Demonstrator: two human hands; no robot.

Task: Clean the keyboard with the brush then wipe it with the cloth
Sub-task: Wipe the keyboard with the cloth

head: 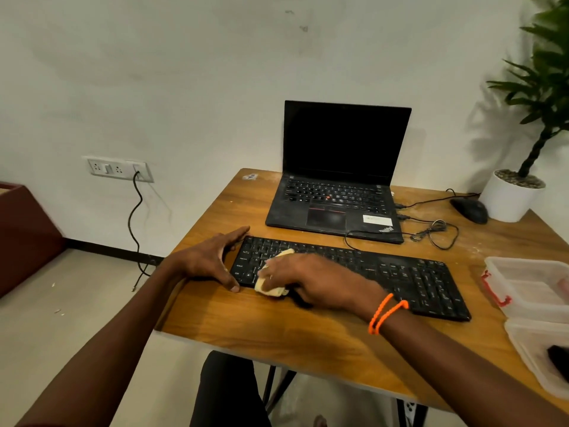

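A black keyboard [400,272] lies across the wooden table [277,328], in front of the laptop. My right hand [314,278] presses a pale yellow cloth [271,288] onto the keyboard's left end, fingers curled over it. My left hand [212,260] brackets the keyboard's left edge: fingers straight along the far corner, thumb at the near corner. In the nearer clear container [535,355] at the right edge lies a dark object [558,359], possibly the brush.
An open black laptop [338,180] stands behind the keyboard, cables [437,232] trailing to its right. A black mouse [469,209] and a white potted plant [508,198] sit at the back right. A second clear container [529,282] with red clips stands at the right.
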